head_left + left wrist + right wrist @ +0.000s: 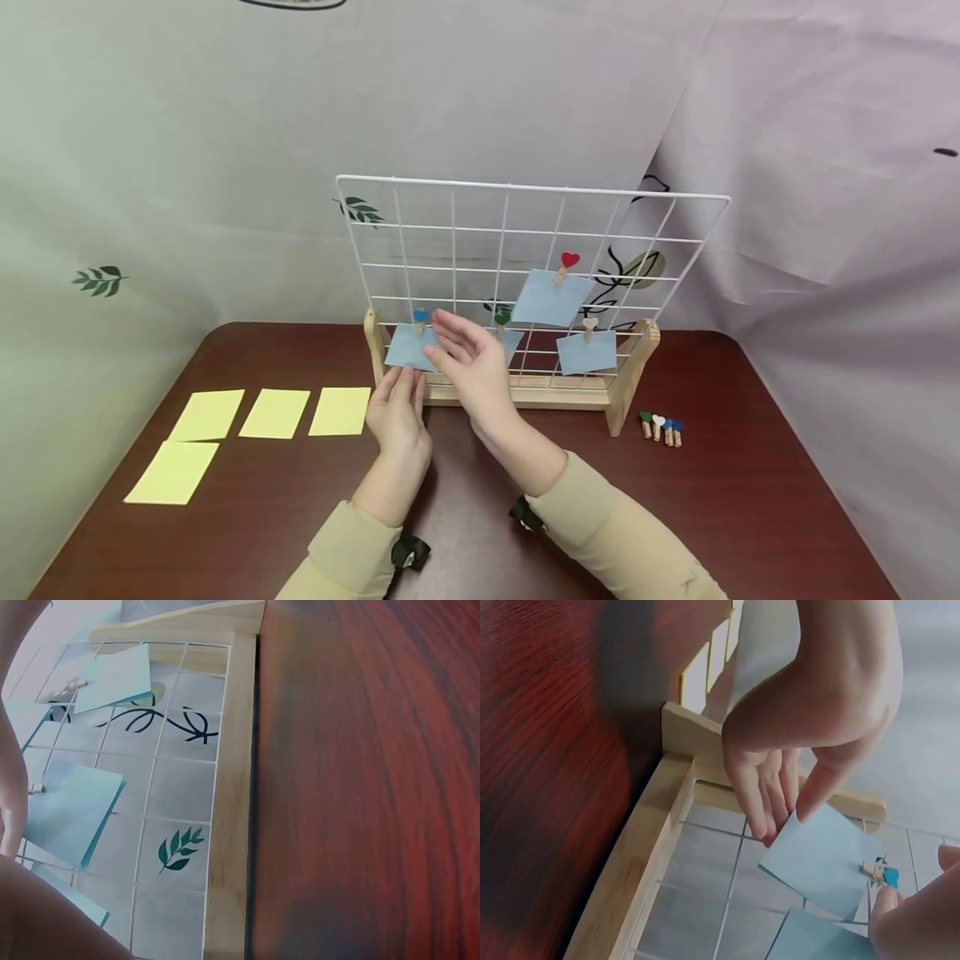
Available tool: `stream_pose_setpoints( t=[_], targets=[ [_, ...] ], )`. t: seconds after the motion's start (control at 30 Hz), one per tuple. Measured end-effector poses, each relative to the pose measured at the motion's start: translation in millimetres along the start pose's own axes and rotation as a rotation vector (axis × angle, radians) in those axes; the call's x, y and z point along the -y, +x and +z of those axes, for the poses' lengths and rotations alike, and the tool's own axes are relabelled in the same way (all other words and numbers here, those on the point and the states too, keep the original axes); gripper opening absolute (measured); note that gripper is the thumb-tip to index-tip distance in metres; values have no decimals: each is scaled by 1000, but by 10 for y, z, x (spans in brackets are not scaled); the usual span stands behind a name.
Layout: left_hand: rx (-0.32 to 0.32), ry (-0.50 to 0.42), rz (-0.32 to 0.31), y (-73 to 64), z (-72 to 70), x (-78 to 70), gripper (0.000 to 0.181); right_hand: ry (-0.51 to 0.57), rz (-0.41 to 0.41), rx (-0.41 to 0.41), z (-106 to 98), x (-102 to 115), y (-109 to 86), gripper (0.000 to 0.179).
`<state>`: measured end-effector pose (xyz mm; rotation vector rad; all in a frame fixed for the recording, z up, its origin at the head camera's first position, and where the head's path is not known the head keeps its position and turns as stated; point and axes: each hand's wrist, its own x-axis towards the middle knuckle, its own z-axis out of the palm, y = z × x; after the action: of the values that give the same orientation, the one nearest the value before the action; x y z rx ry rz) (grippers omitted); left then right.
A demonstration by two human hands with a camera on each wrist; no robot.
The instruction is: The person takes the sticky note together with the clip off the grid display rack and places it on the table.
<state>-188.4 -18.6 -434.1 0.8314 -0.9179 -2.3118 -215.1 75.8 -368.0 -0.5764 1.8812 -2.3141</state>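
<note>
A light-blue paper note (405, 343) hangs at the lower left of the white wire grid (532, 190), under a small wooden clothespin with a blue heart (422, 315). My left hand (401, 412) pinches the note's lower edge, thumb in front and fingers behind. Beside the clothespin, my right hand (480, 367) has its fingers spread apart. Its thumb is close to the blue heart (890, 877) in the right wrist view, the other fingertip apart from it. Partly behind this hand hangs another blue note (513, 343) with a green-heart clothespin (502, 317).
Further right hang blue notes under a red-heart clothespin (570, 259) and a white-heart clothespin (590, 322). Several yellow notes (340, 412) lie on the table's left. Several loose clothespins (658, 423) lie right of the grid's wooden stand (630, 379).
</note>
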Motion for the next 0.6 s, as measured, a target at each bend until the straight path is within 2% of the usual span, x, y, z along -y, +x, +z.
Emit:
stream_pose_setpoints(
  t=[0.2,0.6],
  targets=[
    [-12,-9,-21,-2,-8,-13,45,-10,-12,-9,99,4,8,50],
    [6,-1,-49,-15,-25,-37,46,-98,44,-4,242,11,47,53]
  ],
)
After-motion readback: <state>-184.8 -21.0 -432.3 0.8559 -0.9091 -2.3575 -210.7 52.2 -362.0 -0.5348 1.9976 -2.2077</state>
